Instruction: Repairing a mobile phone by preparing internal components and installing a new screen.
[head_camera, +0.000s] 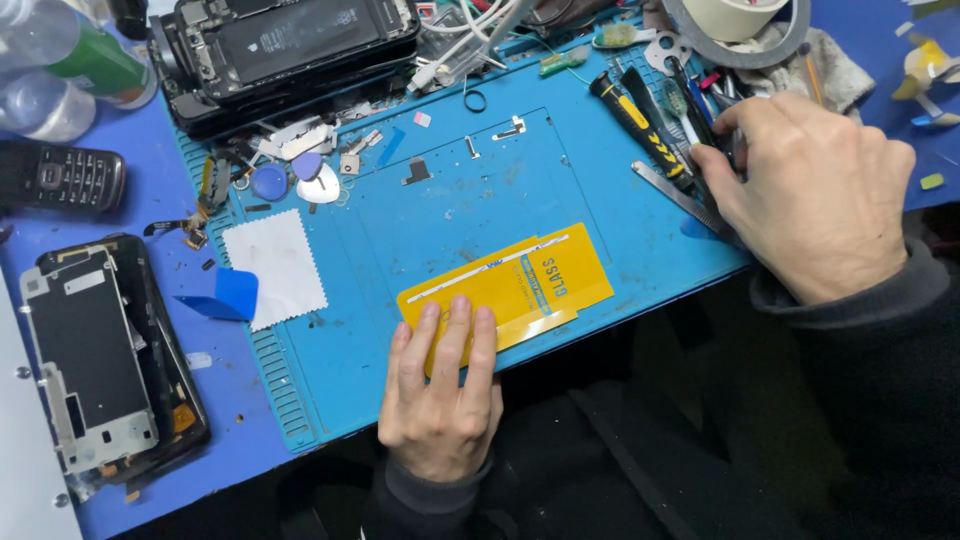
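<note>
Head view: two bare hands over a blue work mat (640, 240), dark sleeves at both wrists.
Yellow packet: flat yellow packet (520, 285) lies on the mat's near edge, tilted, one corner under the left fingers.
Left hand: left hand (440, 395) flat and open, fingers (462, 335) together, pressing down on the packet's near-left corner; grips nothing.
Right hand: right hand (815, 195) curled over the tool cluster (690, 100) at the mat's right side; fingertips sit among the tools, cannot tell whether they pinch one.
Near the tools: black-and-yellow handled tool (640, 125) and metal ruler strip (680, 195) lie just left of that hand.
Mat middle: white cloth square (275, 268), blue pick (225, 295) off the mat's left edge, small metal parts and round picks above the cloth.
Far edge: opened phone (290, 50) with battery showing, cables beside it.
Left of mat: stripped phone frame (105, 355), keypad phone (60, 178), plastic bottles (60, 65).
Top right: tape roll (745, 25) on a cloth.
</note>
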